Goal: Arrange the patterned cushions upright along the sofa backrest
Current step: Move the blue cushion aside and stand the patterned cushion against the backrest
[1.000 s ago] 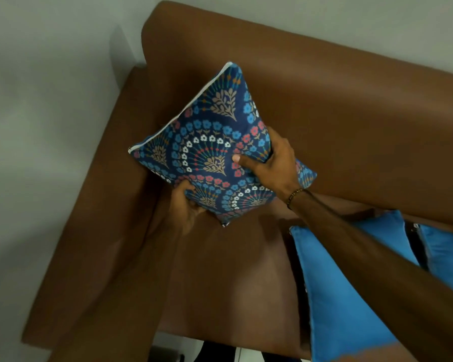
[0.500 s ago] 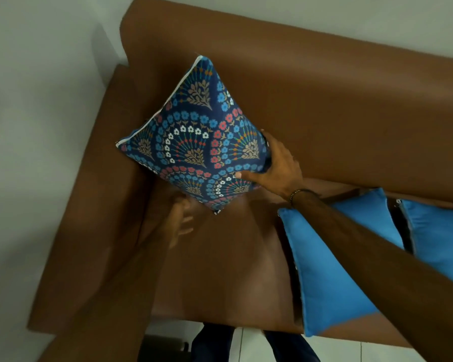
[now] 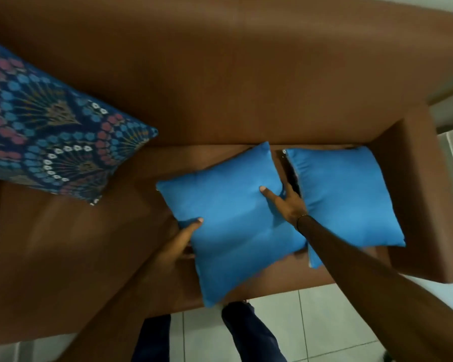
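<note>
A dark-blue patterned cushion (image 3: pixel 50 131) leans against the brown sofa backrest (image 3: pixel 233 82) at the left, free of both hands. A plain blue cushion (image 3: pixel 236 231) lies flat on the seat in the middle. My left hand (image 3: pixel 183 239) grips its left edge, thumb on top and fingers underneath. My right hand (image 3: pixel 285 202) grips its right edge, thumb pressed into the top face. A second blue cushion (image 3: pixel 348 194) lies flat just to the right, its left edge partly hidden by my right forearm.
The sofa's right armrest (image 3: pixel 419 194) rises close beside the second blue cushion. Bare seat (image 3: pixel 71 246) stretches left of the held cushion. White floor tiles (image 3: pixel 324 325) and my legs (image 3: pixel 249 335) show below the seat's front edge.
Both hands have let go of the patterned cushion, which now rests against the backrest. The view swung right, and both hands took hold of the middle blue cushion.
</note>
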Available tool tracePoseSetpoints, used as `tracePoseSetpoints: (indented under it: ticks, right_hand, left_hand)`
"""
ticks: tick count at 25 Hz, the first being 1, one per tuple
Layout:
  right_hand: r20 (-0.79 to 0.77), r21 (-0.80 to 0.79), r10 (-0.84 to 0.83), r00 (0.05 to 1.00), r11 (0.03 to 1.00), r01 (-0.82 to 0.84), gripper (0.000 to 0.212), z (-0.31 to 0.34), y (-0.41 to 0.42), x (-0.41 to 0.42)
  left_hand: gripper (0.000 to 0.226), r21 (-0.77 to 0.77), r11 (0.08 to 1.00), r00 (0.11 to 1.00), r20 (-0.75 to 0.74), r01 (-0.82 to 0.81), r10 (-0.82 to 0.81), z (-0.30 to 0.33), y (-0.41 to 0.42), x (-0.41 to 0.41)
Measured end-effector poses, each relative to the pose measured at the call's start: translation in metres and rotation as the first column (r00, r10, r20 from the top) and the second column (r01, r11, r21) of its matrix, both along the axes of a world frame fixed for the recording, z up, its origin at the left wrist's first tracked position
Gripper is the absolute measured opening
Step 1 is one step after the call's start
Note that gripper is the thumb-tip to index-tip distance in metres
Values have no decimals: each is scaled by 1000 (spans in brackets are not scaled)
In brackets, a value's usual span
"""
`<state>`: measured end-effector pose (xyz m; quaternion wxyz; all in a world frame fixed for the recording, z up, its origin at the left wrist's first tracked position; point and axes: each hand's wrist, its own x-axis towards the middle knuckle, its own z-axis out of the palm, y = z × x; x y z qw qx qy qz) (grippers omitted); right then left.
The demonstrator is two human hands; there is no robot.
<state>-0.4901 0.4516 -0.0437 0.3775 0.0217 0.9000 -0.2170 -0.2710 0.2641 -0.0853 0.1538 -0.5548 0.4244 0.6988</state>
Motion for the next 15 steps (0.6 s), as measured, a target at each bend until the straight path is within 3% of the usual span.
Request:
tracePoseSetpoints:
  ticks: [3,7,11,13,15]
  right_hand:
    - [121,-49,-24,992,998,30,118,-20,14,-26]
    - [239,-51,21,971,999,-9,125,-14,9,-46]
    - [335,-36,98,937,995,-92,100,13,12,-56]
    - [435,-109,45,899,994,3,79,29,9,-53]
    - [458,-206,-42,888,967,152,71,42,2,-52]
  left_hand:
    - [75,-86,977,979,51,-194,199,-1,20,-15]
    - [66,-199,960,977,43,-198,210,17,21,-15]
    - [86,-270,963,996,84,-13,37,41,5,-11]
    - [95,-199,978,995,90,54,-37,58,-9,-15]
    - [85,-220,972,996,33,83,-78,76,-22,-21]
